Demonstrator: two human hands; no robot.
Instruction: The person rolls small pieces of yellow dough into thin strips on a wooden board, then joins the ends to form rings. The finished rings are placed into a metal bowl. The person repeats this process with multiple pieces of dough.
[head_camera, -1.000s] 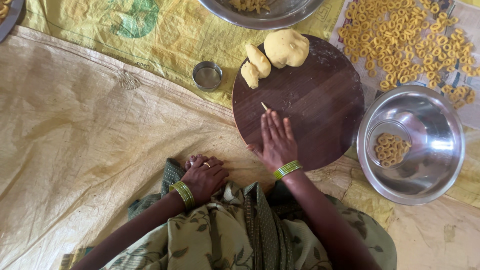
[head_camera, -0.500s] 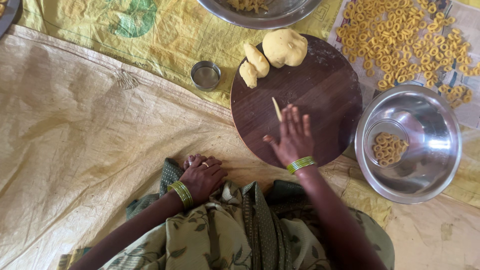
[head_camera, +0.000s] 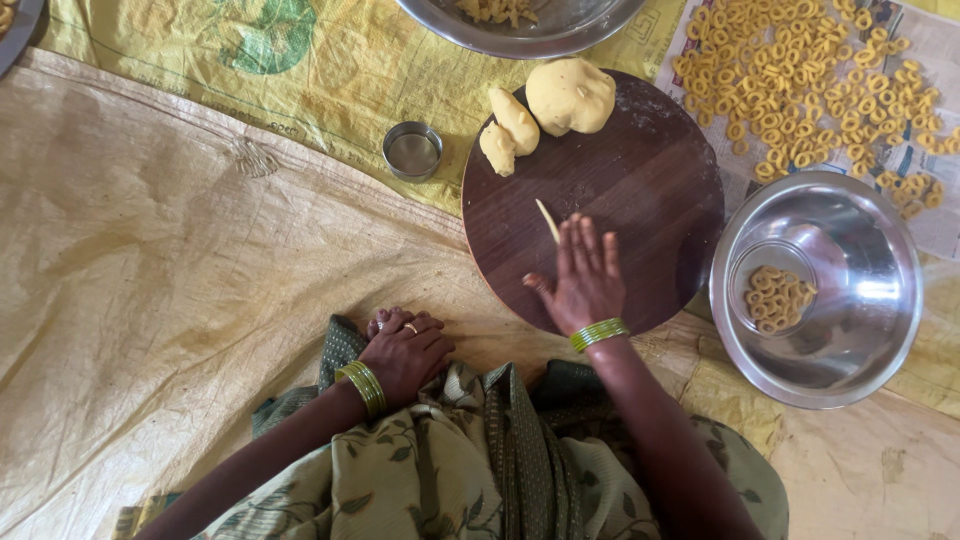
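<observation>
My right hand (head_camera: 585, 275) lies flat, fingers spread, on a round dark wooden board (head_camera: 650, 170), pressing on a thin strip of yellow dough (head_camera: 547, 220) that sticks out past the fingertips. At the board's far edge sit a big lump of dough (head_camera: 570, 95) and two smaller pieces (head_camera: 508, 128). My left hand (head_camera: 403, 350), with a ring and green bangles, rests curled on my knee, holding nothing.
A steel bowl (head_camera: 850, 330) with several dough rings stands right of the board. Many more rings (head_camera: 810, 75) lie spread on paper at the far right. A small steel cup (head_camera: 412, 150) and a large steel bowl (head_camera: 520, 25) stand beyond, on woven sacks.
My right hand has slid to the right and forward across the board, rolling the dough strip along with it. The left hand has stayed on my knee.
</observation>
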